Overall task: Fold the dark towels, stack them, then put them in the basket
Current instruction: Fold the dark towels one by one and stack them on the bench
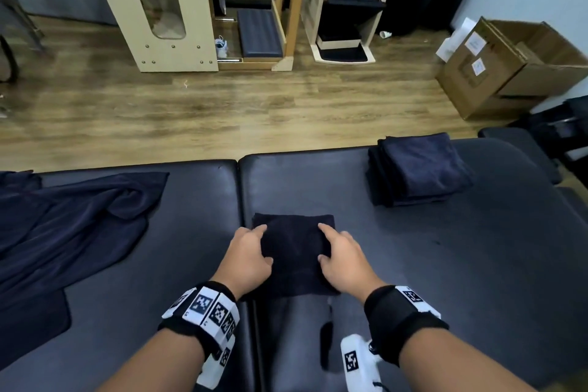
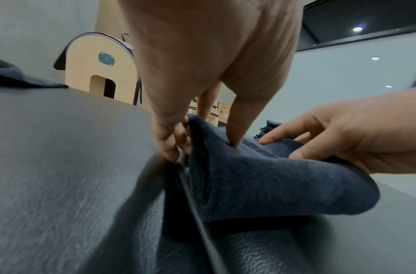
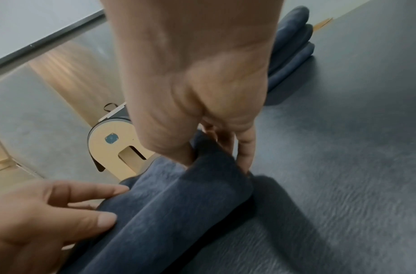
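Note:
A dark towel [image 1: 294, 251], folded into a small square, lies in the middle of the black padded table [image 1: 445, 264] just in front of me. My left hand [image 1: 259, 243] grips its left edge, with the thumb [image 2: 235, 129] on top and the fingers [image 2: 169, 148] tucked under. My right hand [image 1: 331, 243] grips the right edge in the same way, its fingers [image 3: 245, 155] curled under the fold. A stack of folded dark towels [image 1: 420, 169] sits at the table's far right. Unfolded dark towels [image 1: 63, 232] lie spread on the left.
A seam [image 1: 240, 200] between two pads runs just left of the towel. Past the table's far edge is wood floor, with wooden equipment [image 1: 159, 9] and a shelf unit [image 1: 346, 9]. Open cardboard boxes [image 1: 509, 67] stand at the right.

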